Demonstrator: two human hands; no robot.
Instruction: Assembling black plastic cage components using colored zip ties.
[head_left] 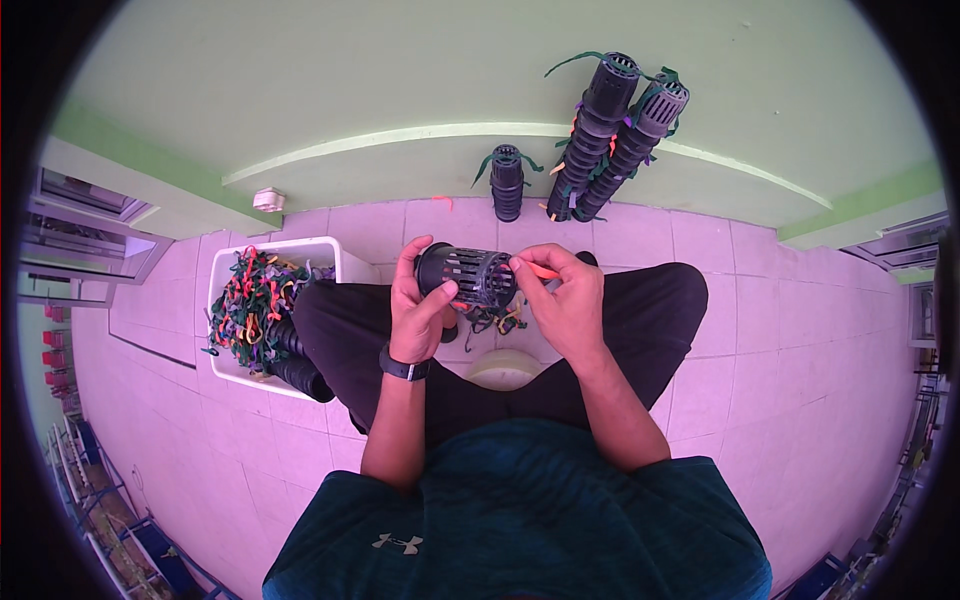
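two hands at pot edges

Black pot, orange strip

The left hand is raised before the torso, fingers curled in a hold, thumb angled toward the right. The right hand faces it, thumb and index finger bent together in a pinch. The left forearm runs nearly straight forward; the right forearm slants inward. Both legs are bent, the knees spread wide to either side.
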